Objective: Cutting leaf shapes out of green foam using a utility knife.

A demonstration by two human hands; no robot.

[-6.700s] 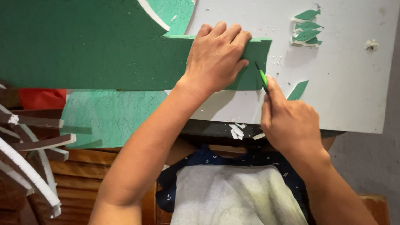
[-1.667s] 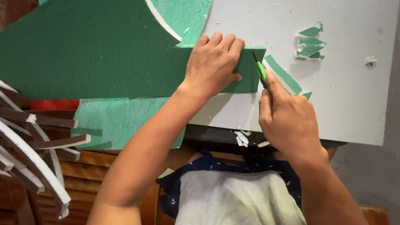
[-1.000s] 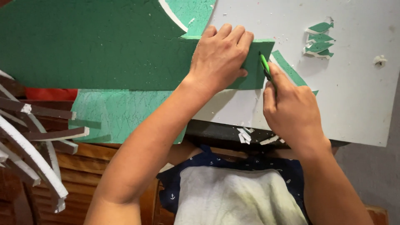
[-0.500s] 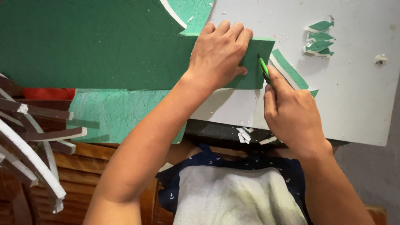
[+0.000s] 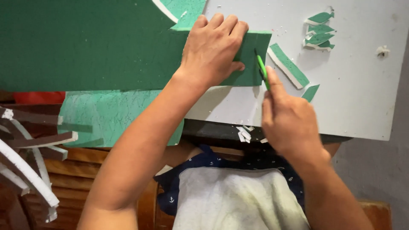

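One offcut strip (image 5: 289,65) now lies detached beside the dark green foam sheet (image 5: 85,47); my left hand (image 5: 213,49) presses flat, my right hand (image 5: 287,119) grips the green knife (image 5: 262,70).

No packages, labels, signs or screens show anywhere in this view.
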